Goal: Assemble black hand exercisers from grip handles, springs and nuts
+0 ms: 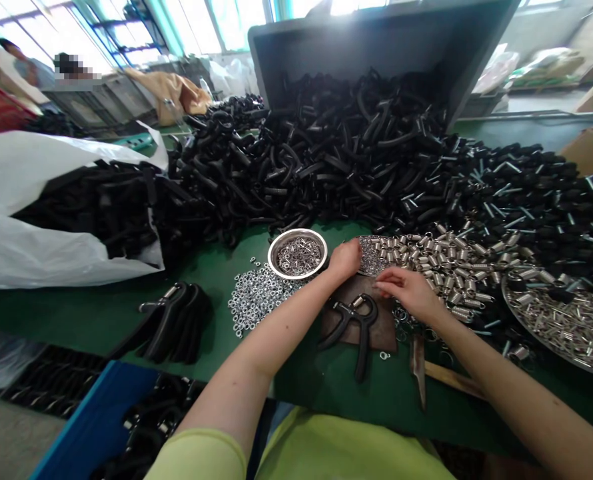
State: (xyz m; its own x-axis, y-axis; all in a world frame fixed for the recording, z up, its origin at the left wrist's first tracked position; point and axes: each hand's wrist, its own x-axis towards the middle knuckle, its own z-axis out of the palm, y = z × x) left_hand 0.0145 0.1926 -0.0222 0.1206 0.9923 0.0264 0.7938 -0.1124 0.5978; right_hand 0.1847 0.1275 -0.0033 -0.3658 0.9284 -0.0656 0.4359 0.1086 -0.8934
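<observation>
My left hand [345, 259] is closed in a loose fist at the edge of a flat heap of small metal parts [374, 257], its fingers dipped into them; what it grips is hidden. My right hand [407, 291] hovers just right of it with fingers pinched together over a brown mat [376, 327]. On that mat lies a black hand-grip exerciser [352, 321], partly assembled, just below both hands. A pile of silver springs [456, 267] spreads to the right of my hands.
A steel bowl [297, 253] of small parts and loose nuts [256, 297] lie left of my hands. Assembled grips [174, 323] are stacked further left. A huge heap of black handles [356, 153] spills from a grey bin [376, 47]. A tray of pins [566, 327] sits right; a knife [418, 367] lies near.
</observation>
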